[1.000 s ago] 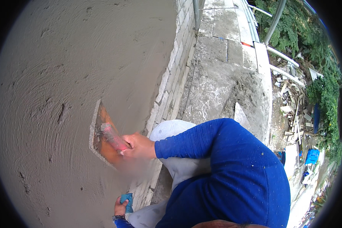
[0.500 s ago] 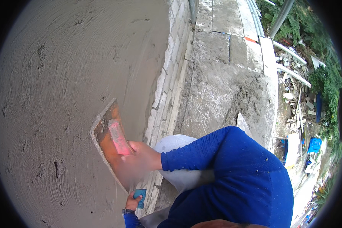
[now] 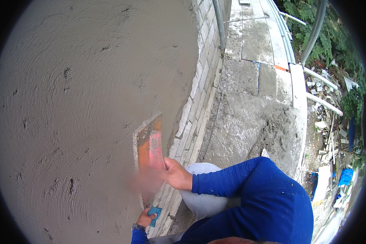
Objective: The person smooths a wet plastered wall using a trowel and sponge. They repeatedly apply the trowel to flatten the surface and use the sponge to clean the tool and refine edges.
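Observation:
My right hand (image 3: 177, 175) is closed round the pink handle of a plastering float (image 3: 144, 152), an orange board crusted with grey mortar. The float lies against wet grey plaster (image 3: 89, 101), close to the plaster's ragged right edge. A blur covers part of the board's lower half and the fingers there. Below it, my left hand (image 3: 144, 218) is closed on a crumpled teal piece (image 3: 154, 215), sponge or cloth, I cannot tell which. A watch circles that wrist.
Bare pale blocks (image 3: 199, 87) border the plaster on its right. Beside them runs a plank platform (image 3: 248, 122) smeared with wet mortar. Metal poles (image 3: 314, 32) stand at its outer side. Beyond are rubble (image 3: 325, 134), green foliage (image 3: 347, 53) and a blue object (image 3: 345, 177).
The float has moved right toward the blocks and turned more upright in my right hand. My left hand still grips the teal piece. The whole view has shifted somewhat.

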Demonstrator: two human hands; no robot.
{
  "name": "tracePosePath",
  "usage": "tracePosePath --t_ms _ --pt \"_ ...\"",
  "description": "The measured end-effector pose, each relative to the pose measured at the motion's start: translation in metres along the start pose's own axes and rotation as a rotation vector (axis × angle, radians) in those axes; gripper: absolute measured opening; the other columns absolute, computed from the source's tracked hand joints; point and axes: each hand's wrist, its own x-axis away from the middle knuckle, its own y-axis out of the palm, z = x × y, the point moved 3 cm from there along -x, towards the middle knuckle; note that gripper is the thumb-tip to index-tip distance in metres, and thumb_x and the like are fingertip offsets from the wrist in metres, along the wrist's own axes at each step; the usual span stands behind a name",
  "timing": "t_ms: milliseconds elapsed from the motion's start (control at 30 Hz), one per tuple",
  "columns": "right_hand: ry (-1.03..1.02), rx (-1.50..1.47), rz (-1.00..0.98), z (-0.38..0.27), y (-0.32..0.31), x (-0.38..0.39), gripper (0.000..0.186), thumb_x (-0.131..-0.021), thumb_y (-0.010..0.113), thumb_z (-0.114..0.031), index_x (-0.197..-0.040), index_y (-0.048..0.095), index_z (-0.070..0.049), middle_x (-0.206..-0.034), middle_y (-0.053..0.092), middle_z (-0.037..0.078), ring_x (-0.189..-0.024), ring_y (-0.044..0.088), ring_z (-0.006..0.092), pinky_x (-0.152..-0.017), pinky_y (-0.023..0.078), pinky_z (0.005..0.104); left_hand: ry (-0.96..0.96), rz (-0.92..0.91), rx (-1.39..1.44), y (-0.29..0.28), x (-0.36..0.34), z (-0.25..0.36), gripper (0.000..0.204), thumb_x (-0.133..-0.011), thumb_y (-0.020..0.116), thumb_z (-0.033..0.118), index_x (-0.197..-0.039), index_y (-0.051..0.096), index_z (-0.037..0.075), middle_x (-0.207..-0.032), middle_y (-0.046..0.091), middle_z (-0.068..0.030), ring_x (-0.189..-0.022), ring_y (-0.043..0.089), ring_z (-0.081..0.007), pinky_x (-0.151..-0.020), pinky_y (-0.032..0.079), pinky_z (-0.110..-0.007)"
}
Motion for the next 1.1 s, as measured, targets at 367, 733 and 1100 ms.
tracePosePath --t_ms 367,733,1100 --pt "-0.058 0.113 -0.137 0.027 0.070 0.048 0.016 -0.101 0.063 -0.013 -0.112 0.057 -0.003 -0.096 0.064 0.001 -0.090 0.061 0.0087 -0.082 0.052 0.0290 0.020 0.156 -0.153 -0.015 0.086 0.041 0.065 -0.087 0.077 0.035 -0.141 0.056 0.005 -0.121 0.070 -0.0180 -0.113 0.067 -0.0279 -0.097 0.051 -0.036" --pt "0.007 0.656 -0.449 0.133 0.180 0.090 0.021 -0.099 0.064 -0.014 -0.116 0.060 -0.002 -0.096 0.068 0.003 -0.083 0.062 0.0110 -0.075 0.053 0.0320 0.309 0.177 -0.094 -0.030 0.157 -0.107 0.065 -0.088 0.076 0.038 -0.140 0.056 0.006 -0.125 0.067 -0.0188 -0.114 0.065 -0.0319 -0.099 0.050 -0.039" --pt "0.137 1.387 -0.689 0.244 0.218 0.113 0.022 -0.091 0.073 -0.019 -0.102 0.065 -0.001 -0.082 0.069 0.012 -0.076 0.066 0.0180 -0.071 0.053 0.0372 0.406 0.527 0.074 -0.045 0.237 -0.229 0.055 -0.087 0.072 0.026 -0.136 0.058 0.005 -0.125 0.067 -0.0197 -0.115 0.064 -0.0353 -0.099 0.050 -0.042"
